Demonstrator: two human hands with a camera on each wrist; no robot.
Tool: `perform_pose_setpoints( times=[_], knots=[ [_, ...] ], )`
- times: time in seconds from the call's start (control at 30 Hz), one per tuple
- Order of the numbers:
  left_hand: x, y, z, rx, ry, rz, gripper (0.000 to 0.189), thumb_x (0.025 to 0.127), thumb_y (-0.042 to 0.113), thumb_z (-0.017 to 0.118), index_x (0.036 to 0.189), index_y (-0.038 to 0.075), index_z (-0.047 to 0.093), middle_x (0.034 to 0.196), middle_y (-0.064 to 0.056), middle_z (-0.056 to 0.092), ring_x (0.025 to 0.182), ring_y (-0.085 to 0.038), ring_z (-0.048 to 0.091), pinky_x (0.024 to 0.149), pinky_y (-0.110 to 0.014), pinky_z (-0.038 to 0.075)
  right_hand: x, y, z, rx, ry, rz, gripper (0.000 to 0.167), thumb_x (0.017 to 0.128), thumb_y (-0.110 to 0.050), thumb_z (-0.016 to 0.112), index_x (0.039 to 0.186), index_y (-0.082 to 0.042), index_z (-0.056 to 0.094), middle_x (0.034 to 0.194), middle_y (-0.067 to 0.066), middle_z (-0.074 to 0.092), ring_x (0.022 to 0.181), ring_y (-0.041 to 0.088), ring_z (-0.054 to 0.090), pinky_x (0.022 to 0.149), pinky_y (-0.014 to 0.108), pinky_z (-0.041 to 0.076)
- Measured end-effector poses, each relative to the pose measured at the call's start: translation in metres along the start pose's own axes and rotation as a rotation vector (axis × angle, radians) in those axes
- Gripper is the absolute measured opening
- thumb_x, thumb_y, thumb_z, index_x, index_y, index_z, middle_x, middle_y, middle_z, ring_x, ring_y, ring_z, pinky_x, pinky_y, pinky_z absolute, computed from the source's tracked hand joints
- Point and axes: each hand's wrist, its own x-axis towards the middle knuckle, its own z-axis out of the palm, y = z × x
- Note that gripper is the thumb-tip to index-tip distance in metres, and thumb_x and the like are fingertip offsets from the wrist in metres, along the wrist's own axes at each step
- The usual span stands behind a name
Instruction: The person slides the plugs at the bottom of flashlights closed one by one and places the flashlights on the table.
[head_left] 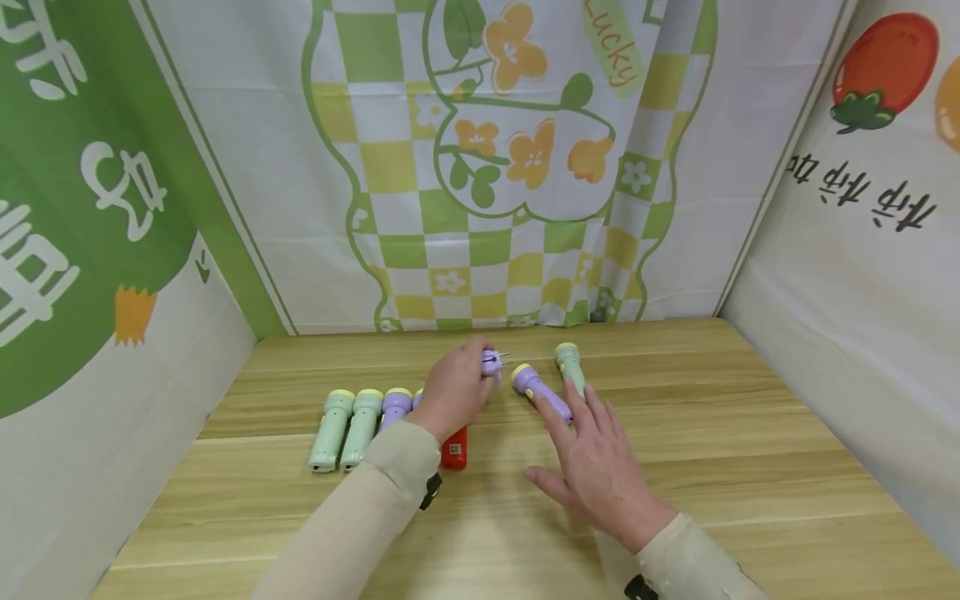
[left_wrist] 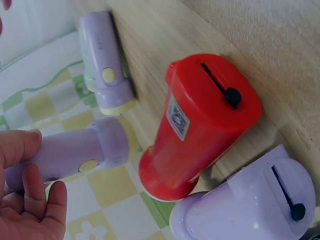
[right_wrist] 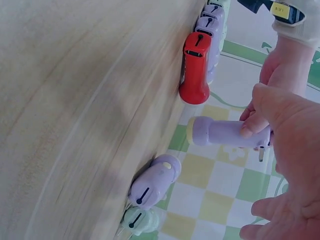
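My left hand (head_left: 456, 385) grips a purple flashlight (left_wrist: 75, 150) with a yellow rim, raised above the table. Two metal prongs (right_wrist: 261, 154) stick out near its tail end. My right hand (head_left: 600, 467) is spread, its fingers straight. Its fingertips lie over the near ends of a purple flashlight (head_left: 542, 393) and a pale green flashlight (head_left: 570, 363); whether they touch cannot be told. Beside the left wrist lies a red flashlight (left_wrist: 190, 120), with another purple flashlight (left_wrist: 245, 210) next to it; the left arm partly hides both in the head view.
Left of the red flashlight, a row holds two green flashlights (head_left: 330, 433) and purple ones (head_left: 395, 406), lying side by side with yellow rims toward the back. The wooden table (head_left: 750, 467) meets a patterned cloth (head_left: 480, 275) at its far edge.
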Motion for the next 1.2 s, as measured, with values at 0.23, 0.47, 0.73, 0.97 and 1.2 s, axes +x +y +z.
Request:
perform_pose_setpoints(
  times=[0.23,0.47,0.73,0.97,1.2],
  knots=[
    [-0.012,0.005,-0.011,-0.073,-0.02,0.018,0.033,0.097,0.013,0.069,0.128,0.007,0.062,0.112,-0.009,0.072,0.097,-0.025,0.067,0.088,-0.044,0.056,0.005,0.0,-0.003,0.065,0.054,-0.009,0.088,0.088,-0.05,0.081,0.156,-0.011,0.042,0.153,0.038,0.044,0.14,0.058,0.043,0.115,0.067,0.037],
    [-0.025,0.012,-0.018,-0.138,-0.023,0.077,0.043,0.096,0.019,0.074,0.136,0.007,0.064,0.118,-0.008,0.074,0.103,-0.025,0.068,0.092,-0.045,0.056,0.008,0.001,-0.005,0.085,0.087,-0.025,0.084,0.09,-0.047,0.08,0.156,-0.01,0.044,0.151,0.038,0.046,0.139,0.057,0.046,0.114,0.066,0.04],
    [-0.037,0.02,-0.023,-0.11,0.012,0.216,0.055,0.095,0.026,0.077,0.142,0.004,0.062,0.127,-0.009,0.074,0.114,-0.025,0.071,0.106,-0.047,0.05,0.011,0.001,-0.006,0.111,0.182,-0.091,0.084,0.089,-0.041,0.081,0.156,-0.007,0.044,0.146,0.033,0.052,0.131,0.052,0.054,0.107,0.065,0.046],
    [-0.05,0.031,-0.025,-0.15,-0.061,0.265,0.059,0.1,0.029,0.071,0.152,0.008,0.053,0.138,-0.009,0.068,0.124,-0.026,0.066,0.105,-0.044,0.053,0.013,0.002,-0.005,0.158,0.256,-0.149,0.085,0.087,-0.035,0.084,0.155,-0.005,0.044,0.145,0.028,0.055,0.128,0.046,0.059,0.099,0.062,0.053],
    [-0.062,0.038,-0.026,-0.337,-0.165,0.26,0.061,0.103,0.026,0.067,0.158,0.014,0.044,0.134,-0.005,0.066,0.111,-0.014,0.065,0.096,-0.036,0.056,0.012,-0.001,-0.006,0.215,0.276,-0.173,0.083,0.089,-0.041,0.082,0.155,-0.006,0.045,0.144,0.019,0.059,0.123,0.038,0.063,0.096,0.056,0.055]
  ],
)
